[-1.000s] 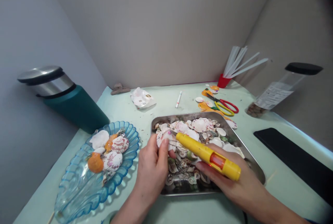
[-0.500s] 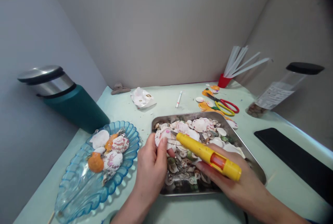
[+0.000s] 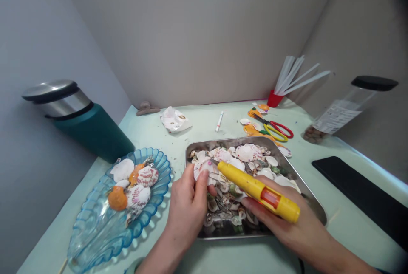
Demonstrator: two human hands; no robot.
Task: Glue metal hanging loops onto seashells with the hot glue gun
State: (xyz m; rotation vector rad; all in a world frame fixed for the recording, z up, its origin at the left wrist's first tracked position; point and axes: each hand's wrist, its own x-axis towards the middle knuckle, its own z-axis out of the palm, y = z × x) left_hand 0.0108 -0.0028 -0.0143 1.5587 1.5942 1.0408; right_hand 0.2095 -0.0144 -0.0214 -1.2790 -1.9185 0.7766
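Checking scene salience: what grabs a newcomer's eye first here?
The bright yellow tool in the right hand, aimed at the pale shell in the left hand, above a metal tray of shells. Next, the scalloped blue dish at left, with the teal bottle behind it.

Your view is softly lit, slightly blurred; wide-angle distortion tilts the bottle [image 3: 92,134]; the upper-right corner is dark.

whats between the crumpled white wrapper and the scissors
In the head view, a slim white stick with a red band lies between the wrapper and the scissors, plus a small pale shell nearer the scissors.
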